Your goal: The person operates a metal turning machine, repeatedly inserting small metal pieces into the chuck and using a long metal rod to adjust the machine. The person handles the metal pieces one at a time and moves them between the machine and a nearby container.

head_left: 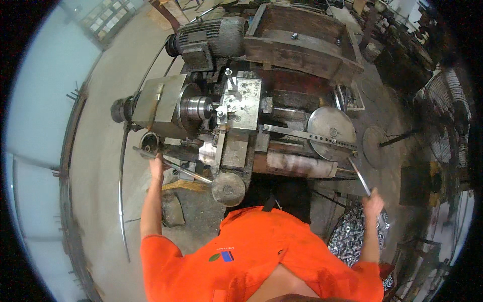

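My left hand [157,165] is closed round a long metal lever [188,172], which runs to a round metal hub [228,189] at the front of a lathe-like machine. At the right, my right hand [373,202] grips a straight metal handle [359,176] that slants up toward a large round disc [332,132]. A flat bar with a row of holes [302,134] crosses the disc and reaches the machine's middle. Between my hands stand the steel tool block [244,103] and the shiny cylindrical chuck [197,107]. Whether the chuck holds a workpiece is too small to tell.
A ribbed electric motor [214,39] and a rusty open metal tray [302,55] sit behind the machine. Many small shiny metal parts [349,234] are heaped by my right forearm. A fan [445,103] stands far right. A long rod [122,191] extends at the left.
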The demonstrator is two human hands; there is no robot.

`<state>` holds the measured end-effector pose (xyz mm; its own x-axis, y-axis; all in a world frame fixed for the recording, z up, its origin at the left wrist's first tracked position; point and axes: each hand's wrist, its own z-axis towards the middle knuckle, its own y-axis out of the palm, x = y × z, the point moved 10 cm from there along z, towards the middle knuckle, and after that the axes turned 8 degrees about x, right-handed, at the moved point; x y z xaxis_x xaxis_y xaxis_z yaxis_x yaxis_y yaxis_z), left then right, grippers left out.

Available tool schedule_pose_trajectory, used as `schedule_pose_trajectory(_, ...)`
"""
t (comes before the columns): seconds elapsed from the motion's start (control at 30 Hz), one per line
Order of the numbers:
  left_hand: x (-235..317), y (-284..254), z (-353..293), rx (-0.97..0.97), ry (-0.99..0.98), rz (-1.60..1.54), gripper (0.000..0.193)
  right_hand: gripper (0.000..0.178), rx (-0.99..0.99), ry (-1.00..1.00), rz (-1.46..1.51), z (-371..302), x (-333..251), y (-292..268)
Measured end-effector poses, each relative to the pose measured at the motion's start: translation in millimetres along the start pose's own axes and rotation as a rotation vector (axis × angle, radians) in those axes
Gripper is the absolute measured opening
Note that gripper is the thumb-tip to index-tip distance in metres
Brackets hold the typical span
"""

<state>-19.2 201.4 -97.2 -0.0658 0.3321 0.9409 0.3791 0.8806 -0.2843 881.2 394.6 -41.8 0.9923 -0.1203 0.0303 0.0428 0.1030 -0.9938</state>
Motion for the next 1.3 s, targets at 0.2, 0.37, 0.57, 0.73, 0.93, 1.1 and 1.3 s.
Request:
schedule_pose_trajectory(0.2, -3.7, 15.7, -3.5, -0.109, -0.083, 0.066, 0.043, 0.05, 0.29, 0.083, -0.203, 117.2, 18.9, -2.0)
schedule_pose_trajectory(0.37, -31.3, -20.9, 3.0, 0.021, -0.112, -0.247, 0.053, 0.077, 0.466, -0.028, 0.02, 76.2, -61.0, -27.2)
schedule_pose_trajectory(0.57, -62.4, 51.1, -30.4, -0.323, 0.591, 1.286, 0.037, 0.078, 0.488, -0.068, 0.128, 44.1, -77.1, -36.6)
schedule_pose_trajectory(0.73, -99.6, 51.3, -29.0, -0.049, 0.37, 1.226, 0.051, 0.077, 0.489, -0.021, 0.116, 47.2, -77.5, -33.1)
schedule_pose_trajectory(0.93, -134.8, 64.7, -17.8, -0.285, 0.549, 1.304, 0.035, 0.071, 0.466, 0.029, 0.107, 50.0, -73.8, -29.7)
schedule_pose_trajectory(1.1, -104.2, 58.9, -28.3, -0.457, 0.605, 1.493, 0.039, 0.067, 0.336, 0.003, 0.163, 66.8, -70.3, -36.6)
schedule_pose_trajectory(1.3, -87.5, 28.0, -15.3, -0.441, 0.436, 1.346, 0.047, 0.051, 0.264, -0.278, 0.717, 104.5, -217.2, -116.8)
